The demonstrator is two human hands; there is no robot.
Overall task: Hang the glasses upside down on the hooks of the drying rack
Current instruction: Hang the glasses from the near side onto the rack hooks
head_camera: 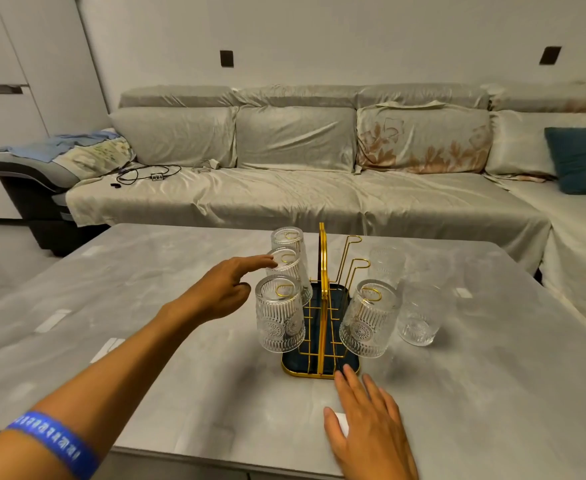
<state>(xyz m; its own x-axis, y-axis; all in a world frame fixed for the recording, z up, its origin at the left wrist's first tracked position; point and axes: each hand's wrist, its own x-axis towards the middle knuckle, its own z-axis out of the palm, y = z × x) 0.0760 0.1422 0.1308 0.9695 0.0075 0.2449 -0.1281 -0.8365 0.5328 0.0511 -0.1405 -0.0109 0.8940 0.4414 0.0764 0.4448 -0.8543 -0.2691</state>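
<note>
A gold wire drying rack [322, 271] with a dark tray stands mid-table. Three ribbed clear glasses hang upside down on its left hooks: near [279, 315], middle [289, 271], far [288, 239]. One more hangs on the near right hook [367, 320]. Two right hooks [353, 252] are bare. An upright glass [419, 315] stands right of the rack, and another upright glass [386, 265] behind it. My left hand [229, 289] reaches out, its fingertips touching the middle left glass, holding nothing. My right hand [367, 427] lies flat on the table by the tray's near corner.
The grey table [146, 289] carries a few white labels [54, 320]. A long covered sofa [302, 188] runs behind it, with cables [146, 173] and a teal cushion [582, 159] on it. The table's near edge is just under my right wrist.
</note>
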